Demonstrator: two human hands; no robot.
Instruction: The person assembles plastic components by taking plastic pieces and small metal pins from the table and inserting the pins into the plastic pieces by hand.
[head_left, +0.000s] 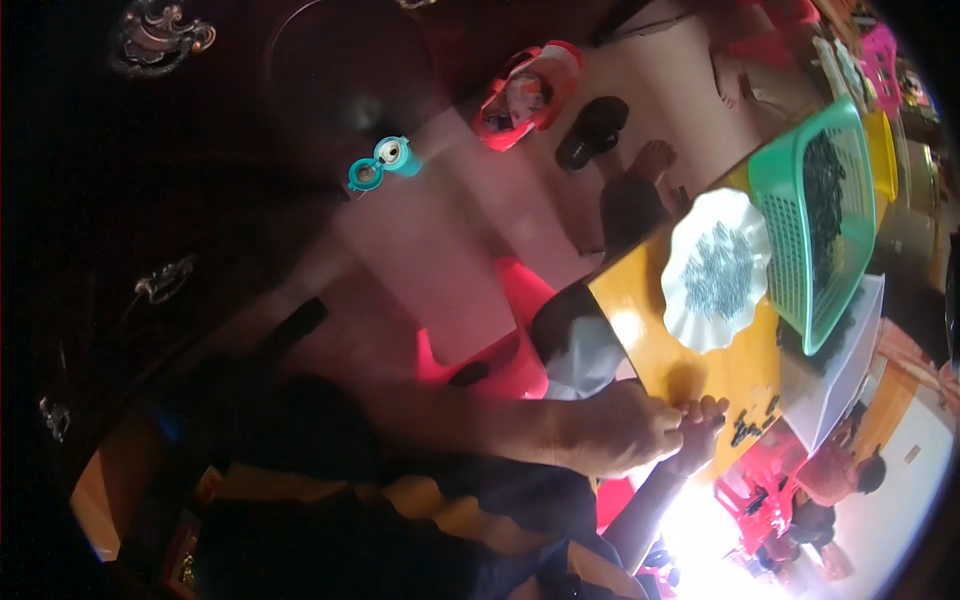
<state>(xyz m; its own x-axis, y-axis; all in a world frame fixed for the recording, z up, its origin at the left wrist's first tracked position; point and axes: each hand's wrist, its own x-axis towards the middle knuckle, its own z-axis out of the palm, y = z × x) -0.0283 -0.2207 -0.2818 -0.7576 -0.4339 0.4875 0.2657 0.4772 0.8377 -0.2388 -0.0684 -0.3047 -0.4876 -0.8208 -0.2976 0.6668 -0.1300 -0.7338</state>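
Observation:
Above the yellow tabletop point(655, 350) my two hands meet, close to its lower edge. My left hand point(630, 430) is closed, its fingertips pressed together against the other hand. Curled fingers also close my right hand point(700, 435). Whatever lies between the fingertips is too small and hidden to make out. Several small black pieces point(755, 425) lie on the tabletop just right of my hands. Farther up stands a white wavy-rimmed bowl point(685, 325) holding many small, thin, silvery pieces point(720, 265). Beside it a green mesh basket point(786, 240) holds a heap of dark slender pieces point(825, 195).
A white tray point(815, 400) with dark pieces sits beside the basket. Strong glare point(710, 530) washes out the area below my right hand. A pink stool point(490, 370), a red bag point(525, 95), a teal lidded container point(398, 157) and a black shoe point(590, 130) are on the floor.

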